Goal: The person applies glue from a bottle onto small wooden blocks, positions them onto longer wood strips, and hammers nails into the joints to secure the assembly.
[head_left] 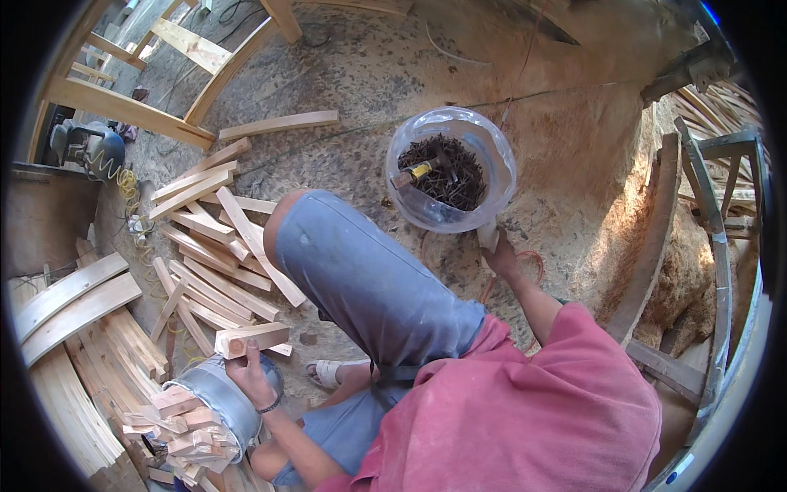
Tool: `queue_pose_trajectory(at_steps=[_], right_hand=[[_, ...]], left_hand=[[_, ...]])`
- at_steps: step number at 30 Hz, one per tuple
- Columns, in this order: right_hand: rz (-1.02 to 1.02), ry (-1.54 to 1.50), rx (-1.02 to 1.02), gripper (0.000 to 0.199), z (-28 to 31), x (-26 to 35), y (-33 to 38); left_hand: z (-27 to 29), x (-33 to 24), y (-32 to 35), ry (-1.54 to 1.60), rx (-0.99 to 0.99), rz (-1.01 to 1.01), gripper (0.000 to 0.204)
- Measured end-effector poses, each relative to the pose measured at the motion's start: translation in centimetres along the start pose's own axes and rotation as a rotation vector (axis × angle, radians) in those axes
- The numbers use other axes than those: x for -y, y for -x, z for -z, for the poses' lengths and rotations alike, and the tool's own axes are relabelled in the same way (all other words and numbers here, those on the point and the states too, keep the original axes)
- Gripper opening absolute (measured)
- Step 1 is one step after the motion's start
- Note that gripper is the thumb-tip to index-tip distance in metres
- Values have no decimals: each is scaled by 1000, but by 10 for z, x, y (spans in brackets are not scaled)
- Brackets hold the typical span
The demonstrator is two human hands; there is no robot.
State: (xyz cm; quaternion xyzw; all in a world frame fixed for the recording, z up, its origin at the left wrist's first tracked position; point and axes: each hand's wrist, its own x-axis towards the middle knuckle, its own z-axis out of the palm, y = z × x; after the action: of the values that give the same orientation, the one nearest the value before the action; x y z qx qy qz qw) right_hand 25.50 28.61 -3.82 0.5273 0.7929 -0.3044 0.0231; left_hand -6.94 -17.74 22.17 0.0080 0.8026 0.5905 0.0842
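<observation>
The left hand (248, 371) grips a short wooden block (252, 337) just above the metal bucket (223, 402) of offcuts. The right hand (500, 256), beside the nail-filled plastic bucket (451, 170), apparently clasps a pale object (487, 235).

Dusty concrete floor (393, 74), sunlit sawdust heap (680, 271), timber frame (123, 107) behind.

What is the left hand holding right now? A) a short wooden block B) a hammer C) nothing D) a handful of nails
A: the left hand grips a short wooden block just above the metal bucket filled with similar blocks.
</observation>
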Motion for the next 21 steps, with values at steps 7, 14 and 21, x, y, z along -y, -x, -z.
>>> queue_pose_trajectory(at_steps=[7,14,21], right_hand=[[10,-91,-244,32,74,31,-26],[791,-317,-499,18,229,245,-27],[577,595,462,17,207,325,-67]], left_hand=[[-2,36,9,48,13,63,37],[-14,43,9,17,106,110,37],[-3,44,19,29,53,124,41]])
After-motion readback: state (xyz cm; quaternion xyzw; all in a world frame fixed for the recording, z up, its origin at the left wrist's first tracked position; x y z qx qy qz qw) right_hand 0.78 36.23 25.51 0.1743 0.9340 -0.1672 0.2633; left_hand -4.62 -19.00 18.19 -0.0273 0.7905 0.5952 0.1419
